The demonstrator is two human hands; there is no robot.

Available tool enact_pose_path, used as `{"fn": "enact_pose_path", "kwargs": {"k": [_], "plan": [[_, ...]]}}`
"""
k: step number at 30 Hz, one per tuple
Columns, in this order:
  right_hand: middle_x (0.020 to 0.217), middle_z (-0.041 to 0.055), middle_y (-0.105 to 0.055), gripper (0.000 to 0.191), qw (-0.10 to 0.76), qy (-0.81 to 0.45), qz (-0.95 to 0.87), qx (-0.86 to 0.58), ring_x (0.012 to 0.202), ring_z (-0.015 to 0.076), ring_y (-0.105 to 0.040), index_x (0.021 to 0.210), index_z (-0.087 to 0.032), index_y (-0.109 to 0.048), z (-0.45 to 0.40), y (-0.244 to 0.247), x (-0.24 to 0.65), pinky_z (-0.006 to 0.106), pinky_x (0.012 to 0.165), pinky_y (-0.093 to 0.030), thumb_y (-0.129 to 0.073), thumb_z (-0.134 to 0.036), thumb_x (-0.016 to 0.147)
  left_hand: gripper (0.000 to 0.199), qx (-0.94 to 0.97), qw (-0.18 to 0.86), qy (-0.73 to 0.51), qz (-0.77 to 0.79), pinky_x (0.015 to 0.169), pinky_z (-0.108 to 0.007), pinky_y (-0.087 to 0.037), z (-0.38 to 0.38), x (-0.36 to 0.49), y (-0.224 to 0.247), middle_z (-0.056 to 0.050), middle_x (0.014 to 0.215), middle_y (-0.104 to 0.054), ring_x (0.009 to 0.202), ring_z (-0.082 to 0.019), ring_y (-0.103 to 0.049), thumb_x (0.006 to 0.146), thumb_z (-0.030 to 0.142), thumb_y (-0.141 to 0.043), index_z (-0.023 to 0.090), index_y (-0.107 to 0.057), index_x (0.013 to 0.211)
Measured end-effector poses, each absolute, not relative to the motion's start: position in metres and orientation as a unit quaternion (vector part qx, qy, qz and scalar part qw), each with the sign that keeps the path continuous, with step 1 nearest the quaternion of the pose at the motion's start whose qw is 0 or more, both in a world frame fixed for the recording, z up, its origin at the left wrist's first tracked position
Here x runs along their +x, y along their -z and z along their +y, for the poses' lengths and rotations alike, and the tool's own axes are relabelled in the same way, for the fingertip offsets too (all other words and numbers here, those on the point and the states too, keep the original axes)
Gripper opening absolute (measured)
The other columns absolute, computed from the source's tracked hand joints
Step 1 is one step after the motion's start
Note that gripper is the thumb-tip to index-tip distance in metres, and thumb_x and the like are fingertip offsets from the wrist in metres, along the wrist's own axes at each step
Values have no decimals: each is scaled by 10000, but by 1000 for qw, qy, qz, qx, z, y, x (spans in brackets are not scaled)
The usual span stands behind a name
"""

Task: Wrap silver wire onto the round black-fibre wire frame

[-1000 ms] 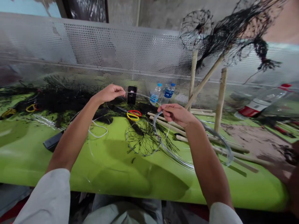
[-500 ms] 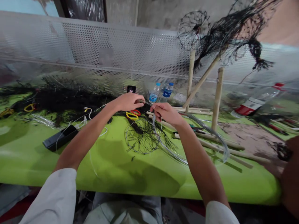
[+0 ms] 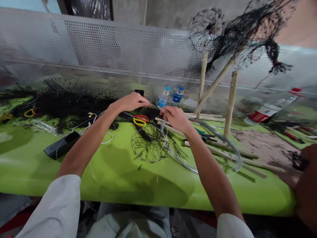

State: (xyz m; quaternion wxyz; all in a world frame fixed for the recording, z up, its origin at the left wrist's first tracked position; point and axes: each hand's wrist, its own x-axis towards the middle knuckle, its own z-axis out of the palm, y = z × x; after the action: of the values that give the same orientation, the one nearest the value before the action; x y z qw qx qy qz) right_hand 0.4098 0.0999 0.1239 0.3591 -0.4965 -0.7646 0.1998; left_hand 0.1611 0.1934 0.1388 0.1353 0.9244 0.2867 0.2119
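Note:
My left hand is closed, pinching a thin clear strand above the table. On the other side of a short gap, my right hand pinches the same strand. A coil of clear tubing or line curves over the table below my right hand and passes behind the forearm. Beneath both hands lies a round black net on a ring. Scissors with red and yellow handles rest just behind it.
Dark netting covers the back left of the green table. A black box lies left. Two small bottles stand behind my hands. Wooden sticks, green-handled pliers and a large red-labelled bottle are right.
My left hand has moved slightly left and up, and its fingers are straighter. My right hand has turned a little, still pinching. The view has shifted slightly.

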Motion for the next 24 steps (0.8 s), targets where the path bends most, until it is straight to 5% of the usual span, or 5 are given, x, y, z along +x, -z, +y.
{"fn": "enact_pose_path", "kwargs": {"k": [4,9,17,20,24], "plan": [[534,-30,-503,239,389,-264,-727,-500,517,116,-419,737,-184,-597,97,-117,416,272,600,-304,-519,-236,957,341,904,110,-246,331,920,-297,-476,198,139,-137,-72,1192,-771,1045,-205,-710,989,396,-557,224,-779,1183],[567,-28,-497,276,419,-429,-653,-462,511,118,-476,784,-198,-548,82,-97,404,255,545,-371,-531,-406,966,350,871,67,-290,392,808,-315,-456,200,120,-137,-83,1086,-791,922,-221,-711,977,431,-572,238,-787,1176],[673,-26,-456,264,500,-596,-511,-365,796,160,-583,840,-228,-576,51,-63,398,298,805,-533,-629,-473,921,346,870,68,-298,386,718,-293,-388,209,109,-135,-67,914,-779,749,-169,-635,963,463,-570,226,-809,1049],[970,30,-611,300,495,-653,-470,-329,1032,186,-606,786,-230,-548,41,-43,389,370,907,-568,-662,-485,897,331,875,92,-297,371,678,-266,-373,210,111,-137,-41,820,-750,668,-127,-577,957,429,-562,193,-794,940],[1399,33,-572,338,482,-708,-418,-304,1258,231,-568,806,-233,-535,25,-27,374,444,932,-594,-668,-533,890,339,877,117,-293,361,654,-261,-358,210,116,-139,-31,788,-719,654,-120,-539,928,463,-597,174,-774,913]]}}
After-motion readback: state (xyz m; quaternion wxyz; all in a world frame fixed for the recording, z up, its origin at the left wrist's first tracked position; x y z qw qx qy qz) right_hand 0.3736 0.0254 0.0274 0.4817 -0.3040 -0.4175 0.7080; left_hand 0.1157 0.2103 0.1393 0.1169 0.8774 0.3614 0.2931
